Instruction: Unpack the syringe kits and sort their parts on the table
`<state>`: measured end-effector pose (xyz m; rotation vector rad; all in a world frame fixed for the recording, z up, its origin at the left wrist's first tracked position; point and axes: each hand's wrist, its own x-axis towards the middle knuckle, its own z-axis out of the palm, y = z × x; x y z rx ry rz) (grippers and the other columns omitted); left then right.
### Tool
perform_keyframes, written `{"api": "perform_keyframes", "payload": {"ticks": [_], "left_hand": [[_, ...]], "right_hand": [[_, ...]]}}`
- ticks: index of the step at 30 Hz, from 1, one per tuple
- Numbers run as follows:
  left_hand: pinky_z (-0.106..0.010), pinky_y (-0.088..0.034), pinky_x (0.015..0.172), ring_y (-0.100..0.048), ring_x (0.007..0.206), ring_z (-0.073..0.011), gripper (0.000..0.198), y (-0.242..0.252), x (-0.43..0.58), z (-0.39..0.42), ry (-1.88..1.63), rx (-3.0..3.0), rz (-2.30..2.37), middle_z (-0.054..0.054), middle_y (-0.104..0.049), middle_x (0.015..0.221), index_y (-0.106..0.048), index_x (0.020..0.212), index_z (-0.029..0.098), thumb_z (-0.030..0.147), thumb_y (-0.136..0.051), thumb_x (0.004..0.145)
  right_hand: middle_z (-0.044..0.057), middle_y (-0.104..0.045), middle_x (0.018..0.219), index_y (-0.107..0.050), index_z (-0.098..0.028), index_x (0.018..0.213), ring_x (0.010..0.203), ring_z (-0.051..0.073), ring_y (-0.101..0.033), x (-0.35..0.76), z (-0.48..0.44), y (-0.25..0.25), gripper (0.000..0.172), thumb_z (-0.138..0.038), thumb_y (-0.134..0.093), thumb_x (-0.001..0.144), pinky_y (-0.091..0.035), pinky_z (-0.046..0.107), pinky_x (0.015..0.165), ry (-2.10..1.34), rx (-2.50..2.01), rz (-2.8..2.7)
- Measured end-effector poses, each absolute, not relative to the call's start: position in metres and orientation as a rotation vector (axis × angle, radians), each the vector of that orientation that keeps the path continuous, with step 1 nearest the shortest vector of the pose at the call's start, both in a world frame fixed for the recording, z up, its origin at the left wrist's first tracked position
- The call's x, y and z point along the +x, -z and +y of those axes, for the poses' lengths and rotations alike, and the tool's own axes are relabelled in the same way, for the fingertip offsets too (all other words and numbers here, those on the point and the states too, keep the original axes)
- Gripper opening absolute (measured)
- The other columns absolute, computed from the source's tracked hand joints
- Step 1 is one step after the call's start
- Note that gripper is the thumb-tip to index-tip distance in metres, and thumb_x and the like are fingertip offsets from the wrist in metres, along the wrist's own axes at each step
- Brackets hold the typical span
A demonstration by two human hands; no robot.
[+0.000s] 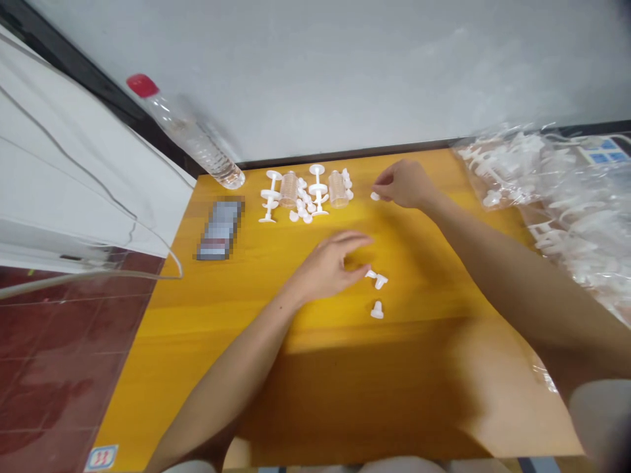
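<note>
My right hand [405,184] is closed in a pinch near the back of the table, with a small white plastic cap [375,196] at its fingertips. Nearer the middle, my left hand [335,266] is held with thumb and fingers apart. Its thumb tip is close to a pair of small white stepped caps [380,281]; whether it touches one I cannot tell. Another such cap [377,310] stands just in front of them. To the left at the back are two white plunger-like rods [270,196], two clear plastic cylinders [338,189] and a cluster of small white caps [302,207].
A clear bottle [197,141] with a red lid stands at the back left corner, near a pixelated phone-like rectangle [220,228]. Clear bags of white plastic parts [566,190] cover the right side. A grey panel [315,79] rises behind the wooden table [197,341]. A white cable [123,272] hangs at left.
</note>
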<state>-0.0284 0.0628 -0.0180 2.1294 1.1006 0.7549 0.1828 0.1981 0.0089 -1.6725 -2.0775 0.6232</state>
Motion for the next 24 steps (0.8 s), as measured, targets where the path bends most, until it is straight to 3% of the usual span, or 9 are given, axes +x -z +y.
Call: {"api": "perform_keyframes", "payload": {"ticks": [4, 8, 12, 15, 19, 24], "left_hand": [[-0.04, -0.058, 0.103, -0.073, 0.112, -0.0242, 0.028, 0.023, -0.032, 0.048, -0.456, 2.312, 1.034, -0.005, -0.074, 0.129, -0.074, 0.123, 0.026, 0.024, -0.064, 0.097], [-0.036, -0.059, 0.087, -0.073, 0.095, -0.0221, 0.017, 0.02, -0.033, 0.051, -0.403, 2.365, 1.099, -0.005, -0.076, 0.108, -0.074, 0.107, 0.024, 0.021, -0.062, 0.096], [-0.031, -0.056, 0.078, -0.07, 0.085, -0.0178, 0.013, 0.008, -0.041, 0.067, -0.682, 2.238, 1.252, -0.003, -0.073, 0.094, -0.068, 0.105, 0.021, 0.023, -0.068, 0.092], [-0.027, -0.055, 0.076, -0.068, 0.078, -0.0135, 0.016, 0.003, -0.036, 0.088, -1.046, 2.036, 1.342, -0.001, -0.073, 0.09, -0.066, 0.105, 0.02, 0.027, -0.071, 0.091], [-0.025, -0.055, 0.073, -0.068, 0.077, -0.0115, 0.019, 0.011, -0.018, 0.111, -1.28, 1.798, 1.357, -0.001, -0.074, 0.09, -0.066, 0.099, 0.02, 0.03, -0.077, 0.087], [-0.027, -0.056, 0.071, -0.069, 0.076, -0.0122, 0.032, 0.027, -0.011, 0.086, -1.124, 1.71, 1.388, -0.005, -0.076, 0.108, -0.067, 0.11, 0.021, 0.037, -0.079, 0.086]], "right_hand": [[0.01, -0.077, 0.084, -0.074, -0.017, 0.074, 0.088, 0.026, -0.071, 0.164, 0.228, 0.011, 0.01, -0.014, -0.071, 0.082, -0.057, 0.038, 0.084, -0.516, -1.741, -2.073], [0.01, -0.076, 0.086, -0.075, -0.018, 0.077, 0.09, 0.025, -0.072, 0.143, 0.23, 0.007, 0.018, -0.028, -0.069, 0.092, -0.056, 0.037, 0.087, -0.563, -1.702, -2.116], [0.007, -0.074, 0.075, -0.074, -0.019, 0.074, 0.077, 0.02, -0.071, 0.152, 0.207, -0.016, 0.038, -0.043, -0.06, 0.1, -0.058, 0.035, 0.079, -0.701, -1.581, -2.08], [0.005, -0.075, 0.078, -0.077, -0.02, 0.08, 0.075, 0.018, -0.072, 0.167, 0.183, -0.036, 0.038, -0.051, -0.065, 0.097, -0.06, 0.031, 0.076, -1.057, -1.405, -2.072], [0.003, -0.077, 0.081, -0.08, -0.021, 0.084, 0.078, 0.017, -0.074, 0.175, 0.167, -0.045, 0.022, -0.042, -0.075, 0.091, -0.062, 0.029, 0.078, -1.268, -1.314, -2.019], [0.006, -0.075, 0.074, -0.077, -0.019, 0.075, 0.077, 0.022, -0.074, 0.174, 0.183, -0.02, 0.017, -0.027, -0.072, 0.089, -0.059, 0.033, 0.076, -0.919, -1.609, -2.03]]}}
